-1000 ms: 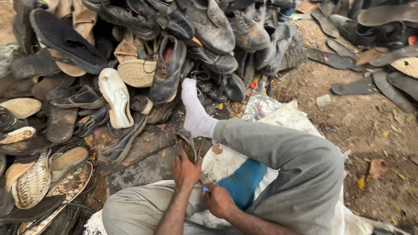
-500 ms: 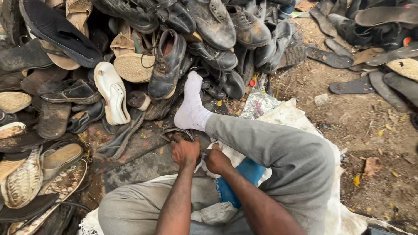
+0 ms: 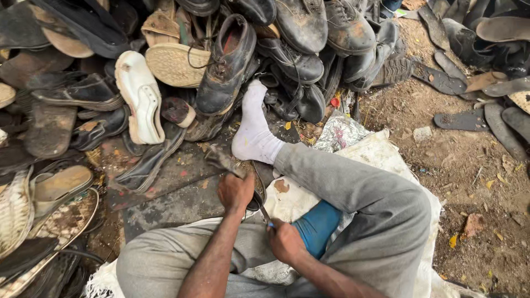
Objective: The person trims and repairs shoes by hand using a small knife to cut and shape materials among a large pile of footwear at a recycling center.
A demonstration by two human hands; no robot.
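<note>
the left hand [image 3: 236,191] is closed in a firm grip on a worn dark piece of footwear [image 3: 223,161], a strap or sole part that sticks out up and to the left of the grip. the right hand [image 3: 285,241], just below and to the right of that grip, is closed around a thin tool [image 3: 264,214] with a blue bit at the handle; its blade runs up toward the left grip, and whether the tip touches the dark piece cannot be told. beyond the left grip lies a foot in a white sock [image 3: 255,128], and beside the right grip sits a blue sock [image 3: 317,227] under grey trousers [image 3: 371,205]. farther above both grips rises a heap of old shoes [image 3: 232,60], a white shoe [image 3: 139,97] among them. under the legs lies a pale sack [image 3: 386,154] on the dirt ground [image 3: 469,182].
</note>
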